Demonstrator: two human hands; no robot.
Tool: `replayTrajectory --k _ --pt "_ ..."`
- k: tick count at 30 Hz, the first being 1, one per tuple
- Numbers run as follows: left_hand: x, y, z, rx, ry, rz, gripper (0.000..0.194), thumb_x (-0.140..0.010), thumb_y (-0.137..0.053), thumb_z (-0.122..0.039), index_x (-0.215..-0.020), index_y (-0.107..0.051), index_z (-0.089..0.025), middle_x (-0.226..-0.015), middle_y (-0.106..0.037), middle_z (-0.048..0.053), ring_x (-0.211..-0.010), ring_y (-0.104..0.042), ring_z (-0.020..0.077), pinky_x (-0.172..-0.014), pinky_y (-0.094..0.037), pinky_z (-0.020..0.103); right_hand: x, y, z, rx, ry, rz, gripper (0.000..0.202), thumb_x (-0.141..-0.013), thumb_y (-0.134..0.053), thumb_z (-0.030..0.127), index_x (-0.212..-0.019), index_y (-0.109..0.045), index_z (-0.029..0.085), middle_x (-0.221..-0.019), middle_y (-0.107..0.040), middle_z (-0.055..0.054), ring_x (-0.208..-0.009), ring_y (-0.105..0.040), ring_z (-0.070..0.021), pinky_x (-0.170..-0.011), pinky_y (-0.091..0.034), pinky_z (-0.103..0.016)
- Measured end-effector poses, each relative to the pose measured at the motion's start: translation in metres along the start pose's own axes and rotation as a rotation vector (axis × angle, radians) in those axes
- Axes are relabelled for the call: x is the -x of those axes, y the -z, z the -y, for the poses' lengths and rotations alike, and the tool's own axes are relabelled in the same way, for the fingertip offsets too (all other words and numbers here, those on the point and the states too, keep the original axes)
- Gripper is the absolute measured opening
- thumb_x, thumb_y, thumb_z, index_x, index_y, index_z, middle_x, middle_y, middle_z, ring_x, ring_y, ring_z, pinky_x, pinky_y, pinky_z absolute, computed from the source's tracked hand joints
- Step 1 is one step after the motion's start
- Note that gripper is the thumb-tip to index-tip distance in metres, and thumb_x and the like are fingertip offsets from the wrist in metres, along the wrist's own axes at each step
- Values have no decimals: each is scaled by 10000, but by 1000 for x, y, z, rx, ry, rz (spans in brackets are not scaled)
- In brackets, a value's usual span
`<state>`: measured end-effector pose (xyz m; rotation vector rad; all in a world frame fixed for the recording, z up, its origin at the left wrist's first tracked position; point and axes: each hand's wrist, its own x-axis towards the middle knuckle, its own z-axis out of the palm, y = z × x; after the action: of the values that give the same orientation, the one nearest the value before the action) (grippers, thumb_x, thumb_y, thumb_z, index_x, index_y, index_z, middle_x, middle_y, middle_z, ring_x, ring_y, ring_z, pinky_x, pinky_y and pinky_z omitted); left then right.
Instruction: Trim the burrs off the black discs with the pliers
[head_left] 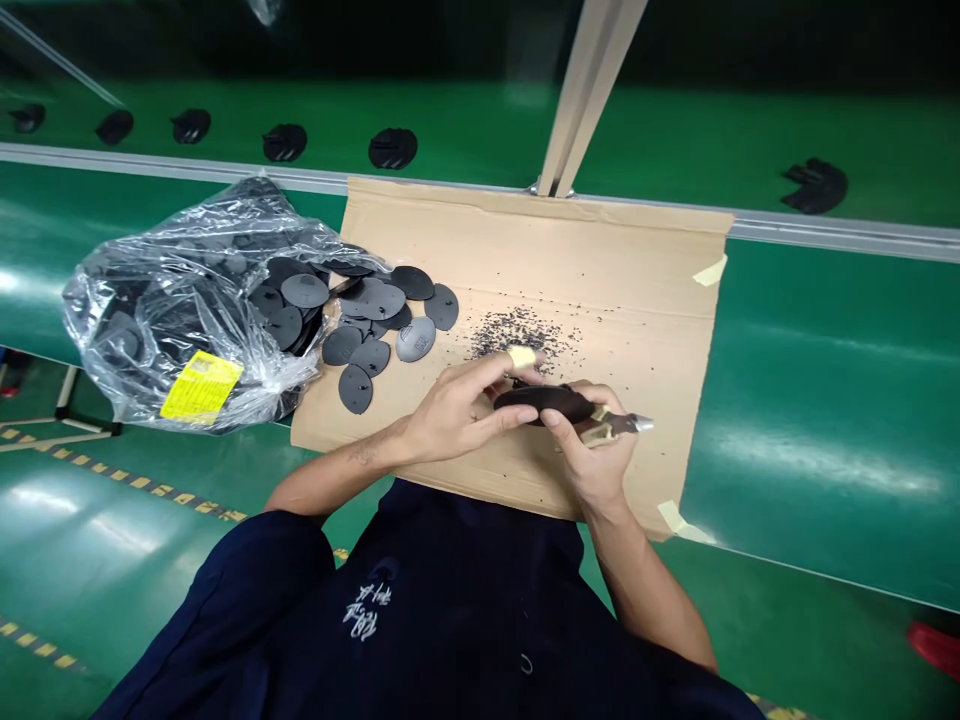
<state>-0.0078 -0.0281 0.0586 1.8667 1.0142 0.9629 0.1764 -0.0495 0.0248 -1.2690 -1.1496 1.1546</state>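
Observation:
Above the cardboard sheet (630, 270), a dark curved part (559, 402) is gripped between both hands. My left hand (469, 405) pinches its left end, with the thumb in front and yellow tape round a finger. My right hand (600, 455) holds the right end with its thumb and also has a small metal-tipped tool (630, 424) between its fingers, pointing right. Many tiny black bits (521, 332) lie scattered on the cardboard just beyond my hands. Flat black oval discs (416, 340) are piled to the left.
A clear plastic bag (172, 300) with a yellow label and many discs lies at the left. Beyond the metal rail (840, 235), several dark round parts (394, 148) stand in a row, with another (815, 186) at the right. A post (592, 90) rises behind the cardboard.

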Motion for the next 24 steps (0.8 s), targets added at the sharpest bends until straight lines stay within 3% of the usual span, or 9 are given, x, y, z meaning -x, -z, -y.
replayTrajectory --k 3,7,14,19,24 --pt "1 -5 -2 82 0 -67 331 -925 -719 -377 -1192 -724 -181 -1057 -794 91 -957 -755 185 -832 -607 271 3 -1 -4 -39 85 3 407 -768 -801 580 -808 -563 252 -787 -640 -17 -780 -620 -196 -761 -521 -371" --pt "1 -10 -7 172 -39 -112 315 -924 -711 -405 -1152 -752 -191 -1050 -789 85 -941 -744 170 -825 -608 271 7 -4 -10 -63 189 -20 412 -795 -768 597 -795 -523 265 -725 -591 5 -729 -597 -189 -774 -530 -399" --pt "2 -8 -19 119 -116 -55 350 -946 -668 -416 -1217 -727 -202 -1012 -768 89 -942 -724 177 -873 -600 312 13 -8 -11 -52 252 -41 388 -841 -726 606 -826 -535 268 -753 -587 -1 -753 -604 -186 -762 -514 -375" --pt "3 -8 -17 109 -139 -122 347 -910 -717 -421 -1192 -753 -223 -899 -780 66 -805 -718 155 -764 -592 286 13 -11 -10 -147 312 -1 279 -876 -740 508 -892 -584 276 -814 -630 -11 -782 -622 -181 -716 -503 -339" --pt "4 -10 -14 108 -194 -168 286 -879 -771 -357 -1124 -774 -209 -917 -801 70 -802 -734 151 -758 -600 275 13 -11 -12 -162 310 12 272 -881 -735 506 -908 -590 278 -838 -645 -15 -794 -630 -179 -714 -510 -331"
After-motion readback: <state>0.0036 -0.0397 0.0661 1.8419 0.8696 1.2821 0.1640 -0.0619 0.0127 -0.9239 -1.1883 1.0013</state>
